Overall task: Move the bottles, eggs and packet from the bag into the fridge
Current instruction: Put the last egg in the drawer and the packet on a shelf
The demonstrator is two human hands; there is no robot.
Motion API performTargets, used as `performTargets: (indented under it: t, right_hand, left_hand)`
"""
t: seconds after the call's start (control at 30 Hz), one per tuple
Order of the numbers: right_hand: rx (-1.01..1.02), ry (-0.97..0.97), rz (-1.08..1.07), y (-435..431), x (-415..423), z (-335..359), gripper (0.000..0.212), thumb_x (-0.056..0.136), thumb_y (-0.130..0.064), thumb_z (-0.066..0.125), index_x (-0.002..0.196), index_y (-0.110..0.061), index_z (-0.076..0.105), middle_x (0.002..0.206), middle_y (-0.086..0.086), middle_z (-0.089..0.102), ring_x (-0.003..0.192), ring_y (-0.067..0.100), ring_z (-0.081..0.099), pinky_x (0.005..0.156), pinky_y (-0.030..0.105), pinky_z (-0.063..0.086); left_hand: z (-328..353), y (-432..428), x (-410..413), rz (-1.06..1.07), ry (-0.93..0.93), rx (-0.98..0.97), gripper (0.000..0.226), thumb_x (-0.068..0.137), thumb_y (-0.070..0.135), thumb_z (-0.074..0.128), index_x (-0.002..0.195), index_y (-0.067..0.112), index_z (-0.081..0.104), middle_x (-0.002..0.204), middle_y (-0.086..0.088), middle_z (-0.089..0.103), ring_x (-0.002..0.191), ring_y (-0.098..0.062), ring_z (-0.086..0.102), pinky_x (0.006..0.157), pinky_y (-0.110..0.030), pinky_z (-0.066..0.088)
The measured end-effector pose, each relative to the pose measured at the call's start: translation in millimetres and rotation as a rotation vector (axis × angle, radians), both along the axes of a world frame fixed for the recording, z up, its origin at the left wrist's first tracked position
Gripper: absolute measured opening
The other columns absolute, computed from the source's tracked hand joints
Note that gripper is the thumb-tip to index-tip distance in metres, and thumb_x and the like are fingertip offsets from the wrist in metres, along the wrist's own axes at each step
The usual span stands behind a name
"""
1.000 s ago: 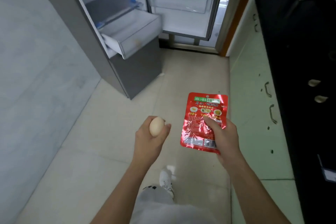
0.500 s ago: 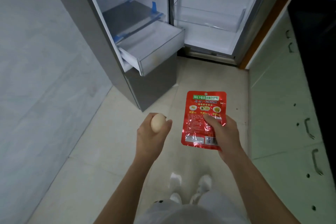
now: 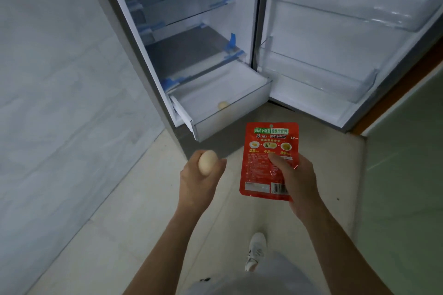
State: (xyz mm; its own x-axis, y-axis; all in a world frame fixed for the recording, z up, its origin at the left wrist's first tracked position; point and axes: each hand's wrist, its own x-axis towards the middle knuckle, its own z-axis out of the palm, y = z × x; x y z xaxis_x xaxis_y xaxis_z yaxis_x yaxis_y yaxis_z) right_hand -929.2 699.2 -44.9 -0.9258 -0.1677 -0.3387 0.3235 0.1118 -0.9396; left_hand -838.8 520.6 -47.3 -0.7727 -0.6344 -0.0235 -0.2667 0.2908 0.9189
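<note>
Mid-carry: left hand (image 3: 199,175) cupping a tan egg (image 3: 207,162), right hand (image 3: 296,181) pinching a red foil packet (image 3: 269,159), so next I'd lower both into the pulled-out white fridge drawer (image 3: 230,112) just ahead.

Pale marble wall (image 3: 60,103) left; beige tiled floor (image 3: 119,223); green cabinet (image 3: 405,199) right.

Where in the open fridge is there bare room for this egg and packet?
The pulled-out drawer holds one egg near its front wall; the rest is bare. The two door bins look empty. The glass shelves look bare; something blue sits at the top.
</note>
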Motion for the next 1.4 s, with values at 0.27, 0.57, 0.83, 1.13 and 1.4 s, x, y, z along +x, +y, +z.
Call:
performTargets:
  t: [0.27,0.57,0.83,1.13,1.4]
  right_hand:
    - [-0.009,-0.013,0.108,-8,-133,6,0.022,0.087,-0.036,0.072,0.107,-0.031,0.065,0.102,-0.002,0.076,0.088,0.021,0.075,0.085,0.049,0.060]
    - [0.005,-0.064,0.190,-42,-209,-13,0.022,0.087,-0.031,0.073,0.108,-0.025,0.066,0.095,0.000,0.077,0.078,0.017,0.076,0.072,0.039,0.061]
    - [0.029,-0.048,0.245,-113,-290,-18,0.017,0.087,-0.029,0.073,0.103,-0.031,0.066,0.094,-0.002,0.077,0.078,0.017,0.076,0.072,0.038,0.060]
    - [0.036,-0.004,0.246,-196,-375,-9,0.016,0.087,-0.031,0.073,0.101,-0.027,0.068,0.091,-0.002,0.077,0.079,0.017,0.076,0.078,0.046,0.061]
    - [0.049,-0.042,0.319,-228,-403,-16,0.019,0.087,-0.028,0.072,0.104,-0.023,0.067,0.089,-0.002,0.077,0.078,0.019,0.076,0.074,0.039,0.059]
  left_hand:
    - [5,-2,-110,0.072,-0.016,-0.032,0.019,0.086,0.040,0.072,0.096,0.030,0.058,0.085,0.006,0.061,0.071,-0.018,0.064,0.056,-0.034,0.058]
    - [-17,-38,-167,0.185,-0.059,-0.042,0.015,0.086,0.040,0.070,0.093,0.031,0.060,0.081,0.006,0.064,0.065,-0.016,0.064,0.052,-0.030,0.056]
    - [-25,-103,-246,0.238,-0.032,-0.021,0.016,0.086,0.034,0.073,0.095,0.027,0.061,0.081,0.007,0.065,0.069,-0.009,0.064,0.054,-0.021,0.054]
    - [-26,-179,-324,0.268,-0.055,0.070,0.018,0.086,0.038,0.070,0.098,0.030,0.059,0.087,0.004,0.065,0.075,-0.012,0.065,0.060,-0.028,0.054]
    - [-44,-211,-334,0.344,-0.071,0.104,0.021,0.086,0.045,0.069,0.100,0.033,0.060,0.086,0.001,0.066,0.073,-0.020,0.067,0.059,-0.038,0.061]
